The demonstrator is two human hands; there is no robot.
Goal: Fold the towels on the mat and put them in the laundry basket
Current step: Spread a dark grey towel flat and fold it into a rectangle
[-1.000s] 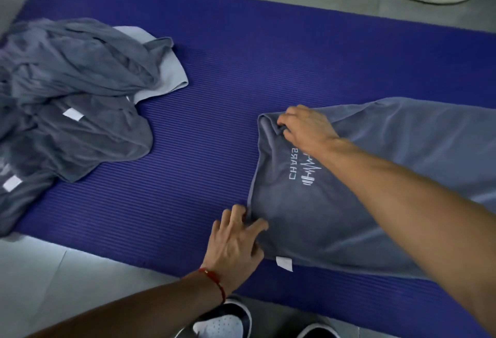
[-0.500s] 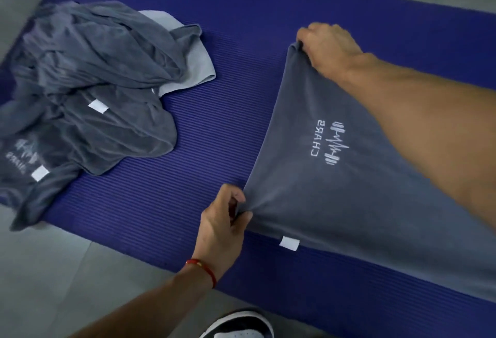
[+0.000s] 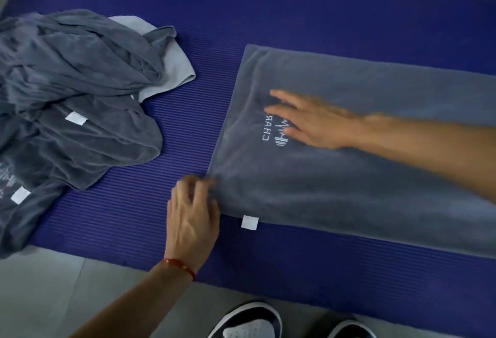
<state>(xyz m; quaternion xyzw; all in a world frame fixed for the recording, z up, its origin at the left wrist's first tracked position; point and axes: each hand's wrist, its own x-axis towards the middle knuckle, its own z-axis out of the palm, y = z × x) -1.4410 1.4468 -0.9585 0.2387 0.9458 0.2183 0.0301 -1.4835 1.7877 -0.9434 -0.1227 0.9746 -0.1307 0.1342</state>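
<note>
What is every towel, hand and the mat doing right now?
Flat towel: spread out on the mat, logo up.
Towel pile: crumpled, unfolded.
Mat: lying flat on the floor.
Right hand: fingers straight, on the flat towel.
Left hand: at the flat towel's near corner, blurred.

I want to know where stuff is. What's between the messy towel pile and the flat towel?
Only bare purple mat between the pile and the flat towel, per head view.

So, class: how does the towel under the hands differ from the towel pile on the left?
The spread towel lies flat and smooth; the pile is crumpled and heaped. The right hand rests flat on the spread towel and the left hand is at its near corner; nothing touches the pile. Both are grey, with white tags, on the mat.
</note>
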